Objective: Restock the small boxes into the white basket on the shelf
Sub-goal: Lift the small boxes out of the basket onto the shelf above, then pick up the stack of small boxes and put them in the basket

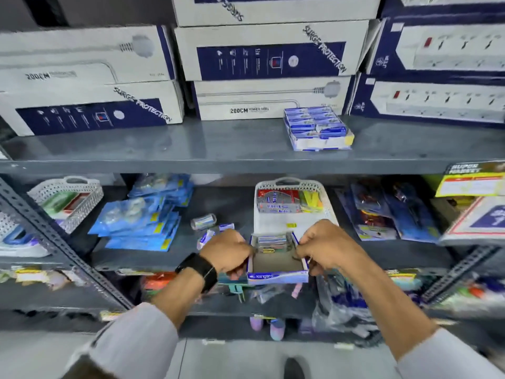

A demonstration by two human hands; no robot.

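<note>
I hold a blue-and-white open carton (277, 277) marked "kangaro" in front of the middle shelf. My left hand (228, 251) grips its left wall and my right hand (323, 246) grips its right wall. A few small boxes (272, 242) lie at the carton's far end; its near half is bare cardboard. Just behind the carton stands the white basket (276, 224) on the shelf, with red-and-silver small boxes and yellow items at its back. A second carton of blue small boxes (317, 127) sits on the upper shelf.
Large white-and-navy surge protector boxes (262, 54) fill the upper shelf. Blue packets (142, 222) lie left of the basket, dark blister packs (382, 212) right of it. Another white basket (68, 201) stands far left. A slanted metal shelf brace (54, 236) crosses at left.
</note>
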